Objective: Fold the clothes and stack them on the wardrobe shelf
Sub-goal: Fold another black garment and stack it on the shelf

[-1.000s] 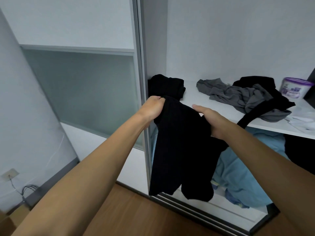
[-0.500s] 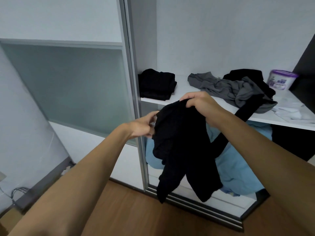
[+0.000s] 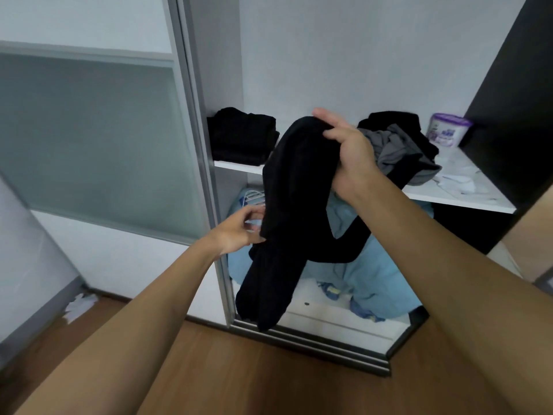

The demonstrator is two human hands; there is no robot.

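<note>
A black garment (image 3: pixel 287 211) hangs in front of the open wardrobe. My right hand (image 3: pixel 347 151) grips its top end, raised above the white shelf (image 3: pixel 466 196). My left hand (image 3: pixel 239 229) is lower down and pinches the garment's left edge. A folded black stack (image 3: pixel 242 139) lies at the shelf's left end. An unfolded heap of grey and black clothes (image 3: pixel 401 148) lies further right on the shelf, partly hidden by my right hand.
A purple-lidded tub (image 3: pixel 447 131) stands at the shelf's back right, with white cloth (image 3: pixel 460 182) beside it. Blue bedding (image 3: pixel 371 271) fills the compartment below. The frosted sliding door (image 3: pixel 95 139) is on the left. Wooden floor (image 3: pixel 269 369) lies underfoot.
My right hand has lifted the top of the black garment higher. My left hand has slid down its left edge. The view has moved closer to the wardrobe.
</note>
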